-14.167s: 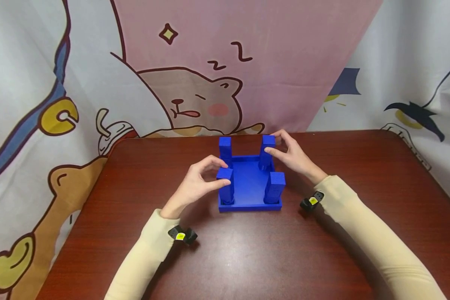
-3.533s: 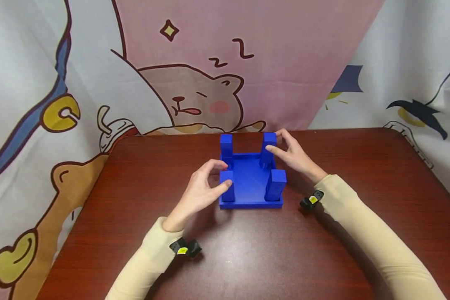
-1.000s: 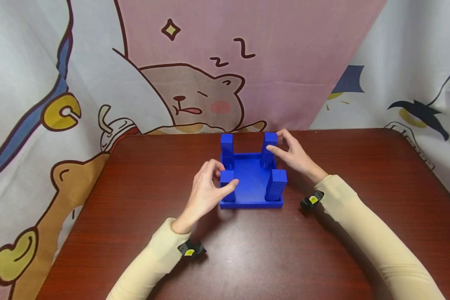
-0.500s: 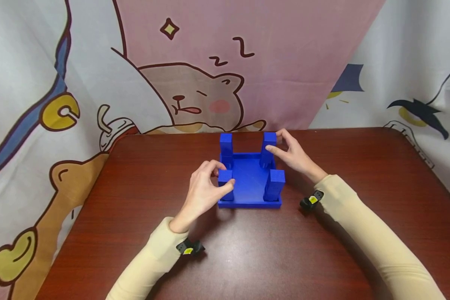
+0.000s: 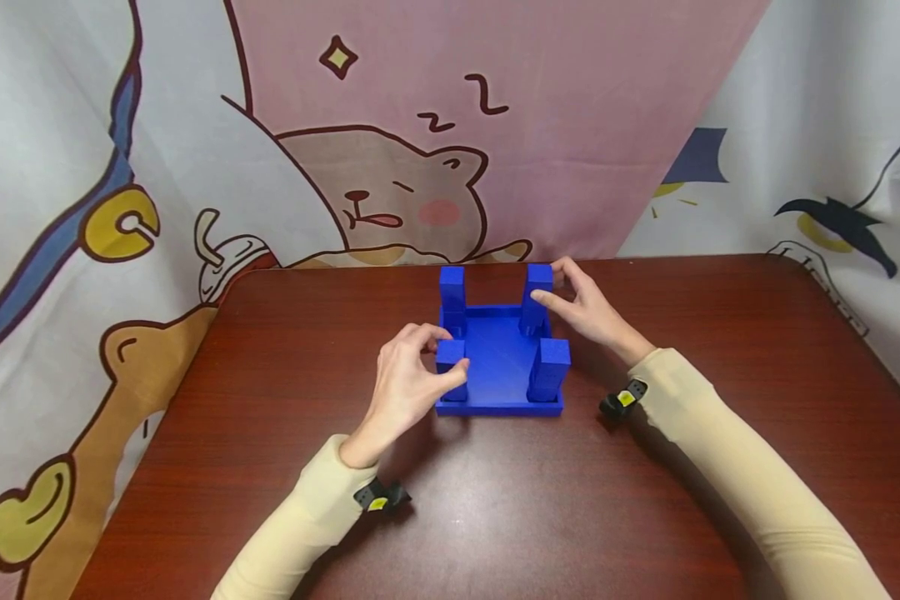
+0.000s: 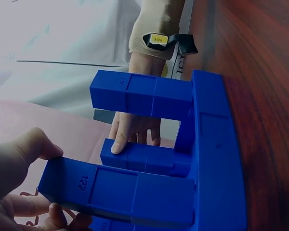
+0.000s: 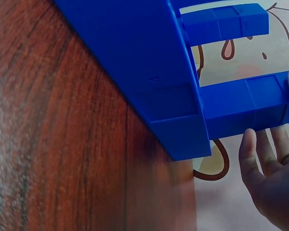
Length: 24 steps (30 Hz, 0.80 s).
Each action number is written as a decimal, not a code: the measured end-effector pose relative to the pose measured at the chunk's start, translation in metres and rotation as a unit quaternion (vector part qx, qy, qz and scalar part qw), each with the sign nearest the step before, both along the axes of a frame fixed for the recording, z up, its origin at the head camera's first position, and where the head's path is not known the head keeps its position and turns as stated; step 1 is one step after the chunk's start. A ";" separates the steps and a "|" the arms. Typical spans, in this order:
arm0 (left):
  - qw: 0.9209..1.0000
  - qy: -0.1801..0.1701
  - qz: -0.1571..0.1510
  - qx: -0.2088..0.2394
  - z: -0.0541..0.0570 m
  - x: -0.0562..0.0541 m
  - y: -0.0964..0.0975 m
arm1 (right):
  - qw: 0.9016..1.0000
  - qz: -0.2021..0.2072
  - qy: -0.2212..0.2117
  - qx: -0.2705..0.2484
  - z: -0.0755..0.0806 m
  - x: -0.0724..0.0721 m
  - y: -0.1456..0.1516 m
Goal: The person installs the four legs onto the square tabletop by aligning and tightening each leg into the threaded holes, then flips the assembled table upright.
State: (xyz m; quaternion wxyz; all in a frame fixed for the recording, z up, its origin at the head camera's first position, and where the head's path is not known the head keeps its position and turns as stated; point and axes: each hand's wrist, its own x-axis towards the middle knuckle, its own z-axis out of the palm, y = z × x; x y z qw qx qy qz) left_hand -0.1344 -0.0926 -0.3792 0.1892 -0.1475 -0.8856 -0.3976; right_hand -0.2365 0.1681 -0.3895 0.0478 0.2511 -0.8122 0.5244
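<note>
A shallow blue square tray [image 5: 498, 409] rests on the table with an upright blue post at each corner. My left hand [image 5: 403, 375] grips the front-left post [image 5: 451, 348] near its top, thumb on the near side and fingers behind. In the left wrist view this post [image 6: 115, 190] carries the raised number 122. Over at the back right, my right hand [image 5: 596, 312] holds the back-right post [image 5: 537, 279] between thumb and fingers. The right wrist view shows that post [image 7: 250, 106] standing in its corner, with several fingers along its side.
The front-right post [image 5: 551, 367] and the back-left post [image 5: 453, 292] stand untouched. Under everything is a dark reddish-brown wooden table [image 5: 510, 500]. A printed cartoon curtain [image 5: 570, 125] hangs along its back edge. Each sleeve cuff carries a black wrist camera [image 5: 381, 497].
Since the oldest frame my left wrist has shifted slightly right and its thumb reaches farther across the front-left post. My right hand keeps its hold. Over the last half second almost nothing moves.
</note>
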 end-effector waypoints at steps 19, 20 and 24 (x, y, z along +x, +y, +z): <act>0.998 -0.003 -0.046 0.053 -0.005 -0.002 -0.001 | 0.999 -0.028 -0.024 0.024 0.003 0.003 0.000; 0.996 -0.008 -0.054 0.063 -0.006 -0.002 -0.002 | 0.999 -0.031 -0.028 0.029 0.003 0.004 0.000; 0.990 -0.034 -0.091 0.105 -0.010 -0.004 -0.006 | 0.998 -0.034 -0.037 0.030 0.002 0.006 0.003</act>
